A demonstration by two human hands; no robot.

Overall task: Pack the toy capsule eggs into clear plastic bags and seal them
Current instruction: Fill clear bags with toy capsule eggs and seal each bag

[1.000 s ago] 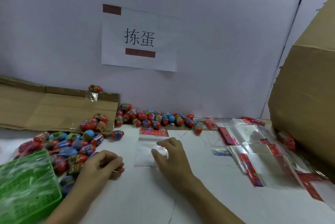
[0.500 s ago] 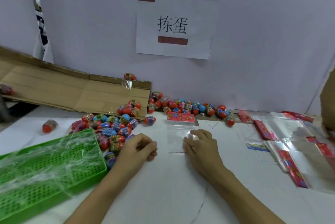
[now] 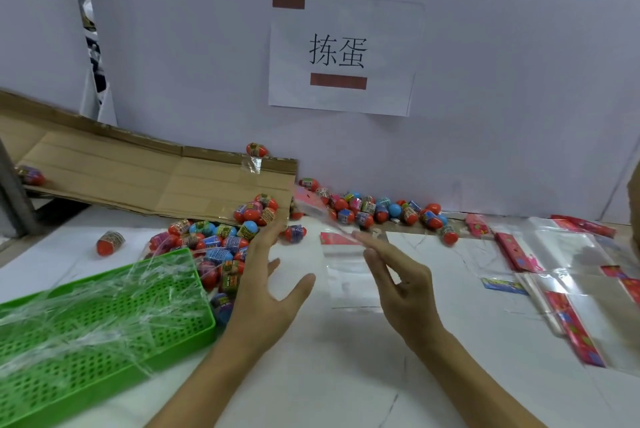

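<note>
Many red, blue and purple capsule eggs [image 3: 221, 247] lie heaped left of centre, and more eggs [image 3: 377, 211] line the wall. My left hand [image 3: 266, 285] hovers spread over the table, its fingertips close to the heap. My right hand [image 3: 398, 283] is raised edge-on and holds a blurred clear bag [image 3: 322, 212] that slants up to the left with its red header on top. Another clear bag [image 3: 349, 282] with a red header lies flat on the table under that hand.
A green perforated basket [image 3: 194, 334] draped in clear film sits at the front left. Flattened cardboard [image 3: 138, 178] leans against the wall. Several more clear bags [image 3: 568, 254] with red headers are spread at the right. One egg [image 3: 110, 242] lies apart at the left.
Both hands have risen off the table. My left hand has uncurled and spread. My right hand has lifted one clear bag from the one lying flat. The view has shifted left.
</note>
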